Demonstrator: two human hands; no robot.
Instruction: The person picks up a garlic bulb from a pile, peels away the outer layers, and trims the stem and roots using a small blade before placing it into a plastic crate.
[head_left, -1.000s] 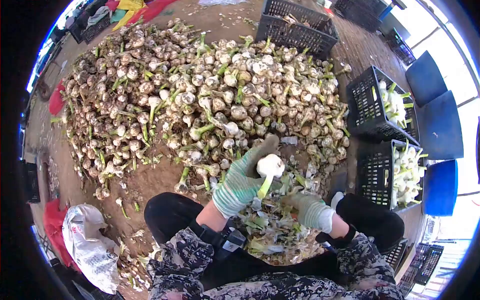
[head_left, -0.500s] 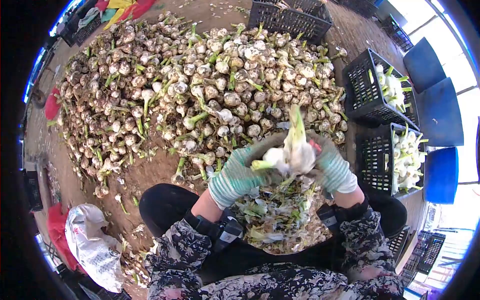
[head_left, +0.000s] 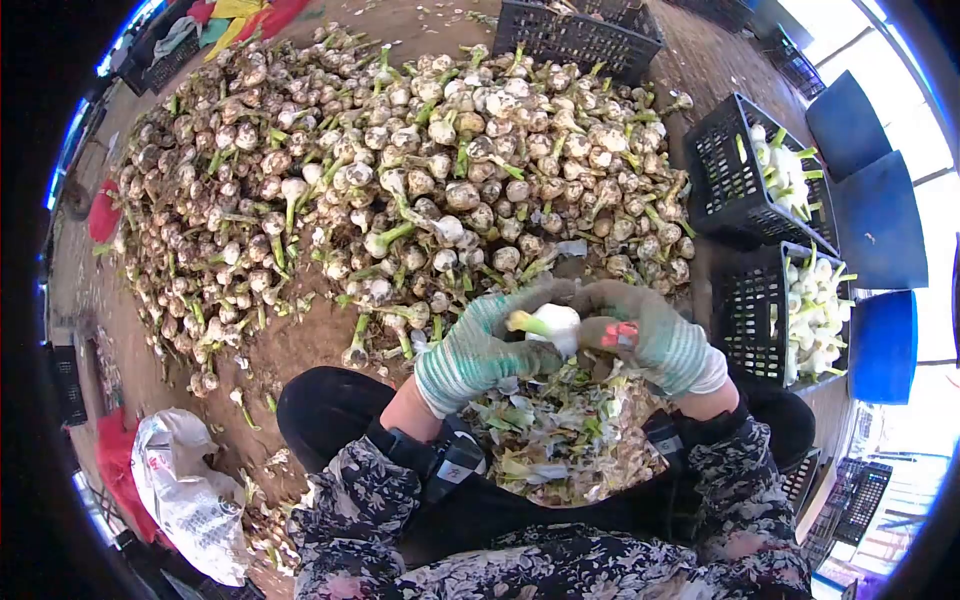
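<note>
A peeled-looking white garlic bulb (head_left: 560,326) with a short green stem sits between my two gloved hands, above my lap. My left hand (head_left: 488,345), in a green-and-white striped glove, is closed round its stem side. From the other side my right hand (head_left: 652,335) curls in with its thumb against the bulb; its fingertips are partly hidden. Something small and red (head_left: 621,335) shows at the right thumb, too small to name. Below both hands lies a heap of loose garlic skins and leaf scraps (head_left: 560,430).
A large pile of soiled garlic bulbs (head_left: 400,180) spreads ahead. Black crates of cleaned garlic (head_left: 735,180) (head_left: 752,315) stand at the right beside blue panels (head_left: 885,345). Another black crate (head_left: 575,40) is behind the pile. A white sack (head_left: 185,490) lies at lower left.
The long leafy stem and loose outer skin that stood up between my hands are gone from view. The white bulb now shows more plainly, and my right hand has turned, showing the red item.
</note>
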